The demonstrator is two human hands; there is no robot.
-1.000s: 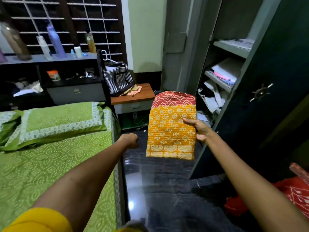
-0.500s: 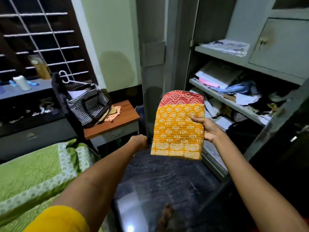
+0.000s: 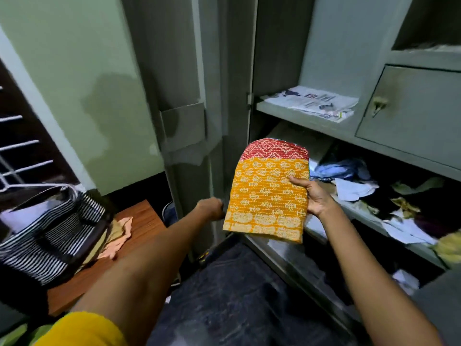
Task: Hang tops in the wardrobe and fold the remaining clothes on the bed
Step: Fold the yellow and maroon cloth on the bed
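A folded orange and red cloth [image 3: 268,191] is gripped at its right edge by the right hand [image 3: 314,199], in front of the open wardrobe [image 3: 331,126]. The left hand [image 3: 210,208] is closed into a fist beside the cloth's left edge; whether anything is held cannot be told.

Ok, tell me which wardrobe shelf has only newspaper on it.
The upper shelf, left of the small locker door; only folded newspaper lies there. The shelf below holds jumbled clothes.

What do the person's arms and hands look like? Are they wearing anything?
The left arm has a bright yellow short sleeve at its top; below that it is bare. The right arm shows no sleeve in view. Neither the left hand nor the right hand shows gloves, rings, bangles or a watch.
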